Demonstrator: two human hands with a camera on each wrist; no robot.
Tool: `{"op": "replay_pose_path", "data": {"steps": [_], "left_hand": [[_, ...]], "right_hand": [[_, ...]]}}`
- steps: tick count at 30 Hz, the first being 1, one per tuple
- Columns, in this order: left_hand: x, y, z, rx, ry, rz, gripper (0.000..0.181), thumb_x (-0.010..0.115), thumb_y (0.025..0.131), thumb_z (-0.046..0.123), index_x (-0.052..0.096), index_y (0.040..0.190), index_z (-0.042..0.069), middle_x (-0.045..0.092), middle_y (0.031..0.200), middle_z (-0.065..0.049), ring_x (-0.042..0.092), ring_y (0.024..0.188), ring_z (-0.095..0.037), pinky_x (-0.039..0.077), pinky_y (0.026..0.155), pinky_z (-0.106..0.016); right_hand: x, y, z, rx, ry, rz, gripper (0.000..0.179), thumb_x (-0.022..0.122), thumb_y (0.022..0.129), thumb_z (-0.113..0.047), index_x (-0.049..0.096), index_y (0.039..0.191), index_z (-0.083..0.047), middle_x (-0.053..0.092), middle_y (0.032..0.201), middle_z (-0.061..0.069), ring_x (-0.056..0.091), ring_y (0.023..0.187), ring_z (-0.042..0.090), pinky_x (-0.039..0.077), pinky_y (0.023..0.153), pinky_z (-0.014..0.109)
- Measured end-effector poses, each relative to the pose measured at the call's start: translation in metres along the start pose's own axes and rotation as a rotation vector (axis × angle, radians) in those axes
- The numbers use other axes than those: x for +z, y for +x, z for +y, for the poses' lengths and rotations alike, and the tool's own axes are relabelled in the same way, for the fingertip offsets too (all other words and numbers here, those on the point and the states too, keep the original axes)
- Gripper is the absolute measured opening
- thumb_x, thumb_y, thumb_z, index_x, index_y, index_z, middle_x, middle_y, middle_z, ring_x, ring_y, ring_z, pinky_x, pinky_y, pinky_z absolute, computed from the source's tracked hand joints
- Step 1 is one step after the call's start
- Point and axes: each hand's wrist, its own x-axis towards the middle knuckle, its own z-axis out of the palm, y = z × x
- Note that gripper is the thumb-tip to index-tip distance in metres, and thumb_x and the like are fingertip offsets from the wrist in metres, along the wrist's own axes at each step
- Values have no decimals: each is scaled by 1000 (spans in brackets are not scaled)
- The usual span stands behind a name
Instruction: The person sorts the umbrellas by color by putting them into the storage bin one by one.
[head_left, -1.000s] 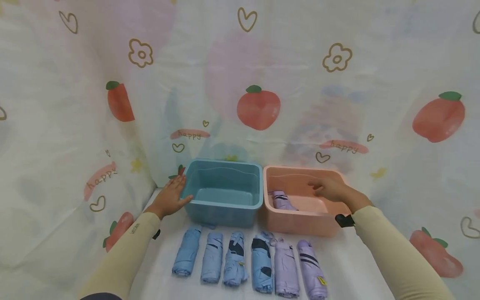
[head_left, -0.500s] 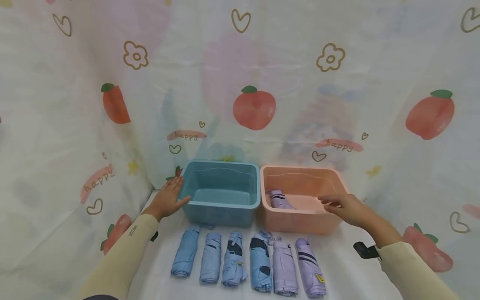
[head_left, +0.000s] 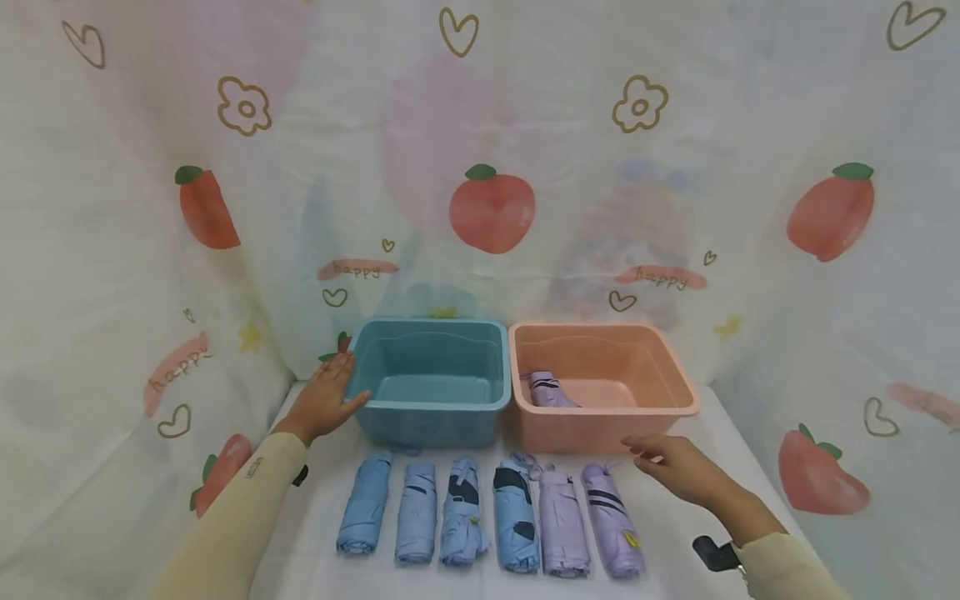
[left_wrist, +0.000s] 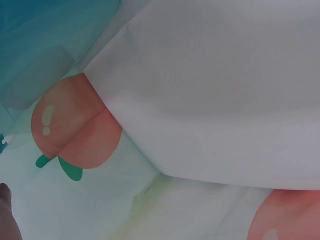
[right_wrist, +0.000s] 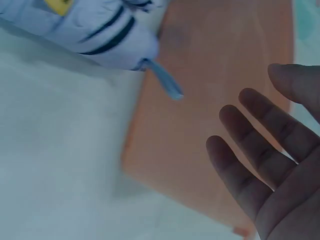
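White curtain [head_left: 555,108] reading "happy", hands [head_left: 321,402] [head_left: 678,471] unclenched, left at blue bin [head_left: 431,427], right by yellow-tagged umbrella [head_left: 612,523]

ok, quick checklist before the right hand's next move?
1. Right hand free: ok, holding nothing.
2. Nearest table item identified: ok, the rolled purple fabric umbrella with dark stripes, at the row's right end.
3. Right hand on that umbrella: not ok, apart from it.
4. Room in the peach rectangular plastic bin: ok, one striped purple umbrella at its left.
5. Left hand bracing the blue rectangular plastic bin: cannot tell; it's at the left rim.
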Motion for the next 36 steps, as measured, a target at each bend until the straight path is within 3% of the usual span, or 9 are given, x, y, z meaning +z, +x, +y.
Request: {"op": "replay_pose_path", "data": {"steps": [7,14,20,23,30,36], "left_hand": [[2,-2,0,0,-15,28,84,37,87,59,22,138,-5,21,143,-17,17,131,-31,14,104,-46],[2,-4,4,8,-27,53,81,44,87,53,24,137,-7,23,143,-18,19,130,-33,14,103,-46],[0,-5,4,-7,-26,43,84,36,86,60,23,138,-4,21,144,-16,17,131,-30,13,104,-45],[3,-6,2,-9,-16,35,85,33,86,62,21,139,-3,19,145,-14,15,132,-28,12,105,-44],[5,-6,1,-6,-15,49,84,36,86,60,22,138,-4,20,144,-15,16,132,-29,13,104,-44],[3,-4,2,-9,-7,45,84,39,86,58,22,138,-5,21,143,-17,18,131,-32,12,104,-44]], "right_hand": [[38,-12,18,53,-3,-61,35,62,82,-13,59,116,-6,62,103,9,60,81,17,48,67,35],[65,-25,26,208,27,-168,47,62,83,-29,53,126,-12,56,115,12,54,86,21,44,72,40],[82,-31,26,213,103,-204,53,58,83,-39,49,129,-15,52,117,16,54,86,19,44,72,41],[90,-31,25,201,100,-207,55,59,82,-40,48,130,-15,53,112,14,52,82,17,44,71,40],[105,-22,16,164,60,-194,58,59,82,-42,48,130,-13,57,102,12,54,90,25,40,79,51],[107,-13,12,161,51,-184,54,65,78,-29,51,127,-10,57,100,12,53,89,24,41,79,50]]}}
